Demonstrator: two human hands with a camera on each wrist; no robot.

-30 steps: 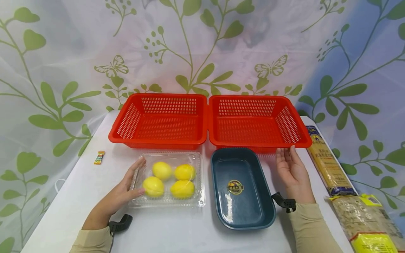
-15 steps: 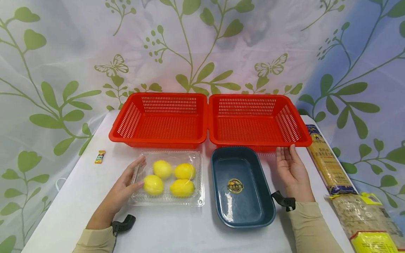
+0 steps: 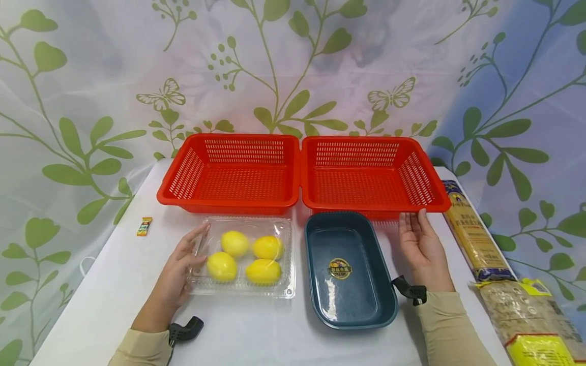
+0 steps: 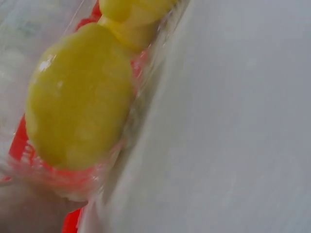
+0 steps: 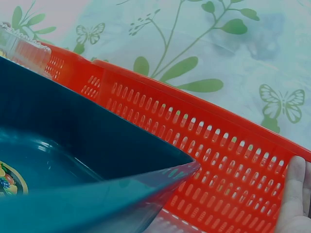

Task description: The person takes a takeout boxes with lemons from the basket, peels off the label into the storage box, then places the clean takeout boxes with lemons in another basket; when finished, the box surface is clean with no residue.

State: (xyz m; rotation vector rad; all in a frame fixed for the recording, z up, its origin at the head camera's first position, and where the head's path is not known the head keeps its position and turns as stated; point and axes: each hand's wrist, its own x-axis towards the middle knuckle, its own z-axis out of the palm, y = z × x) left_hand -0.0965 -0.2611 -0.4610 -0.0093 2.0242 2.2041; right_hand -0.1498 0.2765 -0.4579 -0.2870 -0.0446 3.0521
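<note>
A clear plastic clamshell box (image 3: pixel 286 284) with several lemons (image 3: pixel 263 272) inside lies shut on the white table. My left hand (image 3: pixel 171 274) grips the box's left side, its thumb over the lid and a finger at the far left corner. In the left wrist view a lemon (image 4: pixel 80 97) shows large through the plastic, with part of the hand (image 4: pixel 29 208) below it. My right hand (image 3: pixel 423 249) is palm up at the front rim of the right red basket (image 3: pixel 375 207), fingertips touching the rim. That basket's slotted wall (image 5: pixel 194 141) stands behind the fingers in the right wrist view.
A second red basket (image 3: pixel 229 204) adjoins on the left. The dark blue tray (image 3: pixel 354 300) sits between box and right hand. A pasta packet (image 3: pixel 478 234) and a bag (image 3: pixel 522 310) line the right edge. A small wrapped packet (image 3: pixel 144 226) lies left. A patterned curtain (image 3: pixel 343 66) hangs behind.
My left wrist has shifted right and turned, and the left thumb has drawn back across the box's lid. The right hand, baskets and tray have stayed in place.
</note>
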